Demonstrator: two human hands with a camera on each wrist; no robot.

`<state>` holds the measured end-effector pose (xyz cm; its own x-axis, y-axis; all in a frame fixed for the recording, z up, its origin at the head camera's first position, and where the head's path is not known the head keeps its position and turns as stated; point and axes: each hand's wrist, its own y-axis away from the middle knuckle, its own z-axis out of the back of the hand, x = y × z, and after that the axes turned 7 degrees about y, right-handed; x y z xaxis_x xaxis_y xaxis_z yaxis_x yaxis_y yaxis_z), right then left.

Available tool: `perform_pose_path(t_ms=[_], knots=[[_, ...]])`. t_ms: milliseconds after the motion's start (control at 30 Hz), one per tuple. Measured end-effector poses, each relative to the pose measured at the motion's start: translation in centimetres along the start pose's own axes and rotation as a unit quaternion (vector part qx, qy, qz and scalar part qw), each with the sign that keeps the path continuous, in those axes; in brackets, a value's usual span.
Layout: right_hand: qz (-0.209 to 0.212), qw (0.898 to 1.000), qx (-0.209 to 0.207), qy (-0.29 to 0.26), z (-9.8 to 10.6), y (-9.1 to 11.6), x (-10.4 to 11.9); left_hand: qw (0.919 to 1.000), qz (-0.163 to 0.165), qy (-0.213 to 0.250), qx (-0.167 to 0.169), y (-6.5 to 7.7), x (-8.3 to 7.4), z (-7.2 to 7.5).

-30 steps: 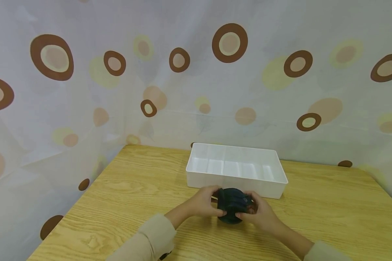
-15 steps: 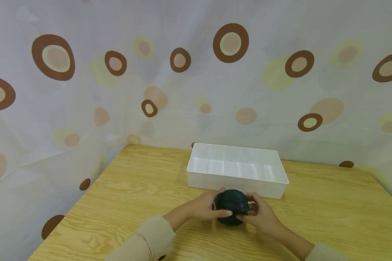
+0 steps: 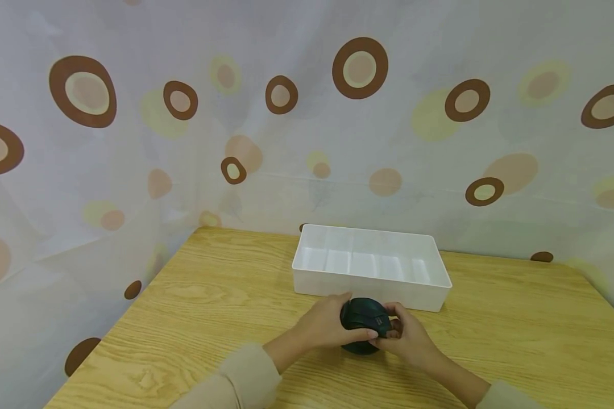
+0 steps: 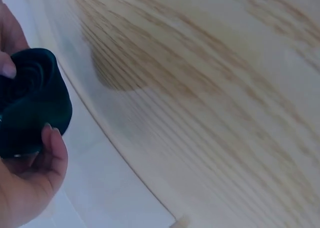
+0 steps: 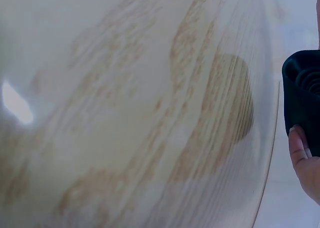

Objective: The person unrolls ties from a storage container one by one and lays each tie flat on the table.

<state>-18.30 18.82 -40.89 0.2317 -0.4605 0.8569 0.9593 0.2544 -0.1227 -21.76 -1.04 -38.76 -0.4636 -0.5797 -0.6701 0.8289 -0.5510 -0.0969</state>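
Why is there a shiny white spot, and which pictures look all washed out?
Right wrist view: glare spot on the table, probably reflected light, and faded colours; left wrist view: washed out too, pale and smeary; head view: clearer, though the dark roll shows little detail.

Left fingers (image 3: 342, 297) and right fingers (image 3: 400, 310) curl toward each other.

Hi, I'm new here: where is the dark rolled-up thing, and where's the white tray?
Dark roll (image 4: 45, 107): left wrist view, outer side.
White tray (image 3: 372, 288): head view, front wall.
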Motion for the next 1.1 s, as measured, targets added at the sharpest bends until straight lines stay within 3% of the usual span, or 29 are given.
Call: perform_pose_path(t_ms=[233, 467, 700, 1100], knots=[[0.004, 1.0, 0.004, -0.002, 0.0, 0.0, 0.0, 0.9985, -0.004, -0.027, -0.048, 0.2, -0.7, -0.6], [-0.002, 1.0, -0.002, 0.022, -0.2, 0.0, -0.1, 0.9982, 0.006, -0.041, -0.044, 0.3, -1.0, -0.7], [0.01, 0.999, -0.005, 0.042, -0.2, 0.0, -0.2, 0.9977, -0.018, -0.048, -0.045, 0.3, -0.8, -0.9], [0.008, 0.998, 0.005, 0.061, -0.1, -0.1, -0.3, 0.998, -0.014, -0.008, -0.062, 0.5, -0.7, -1.2]])
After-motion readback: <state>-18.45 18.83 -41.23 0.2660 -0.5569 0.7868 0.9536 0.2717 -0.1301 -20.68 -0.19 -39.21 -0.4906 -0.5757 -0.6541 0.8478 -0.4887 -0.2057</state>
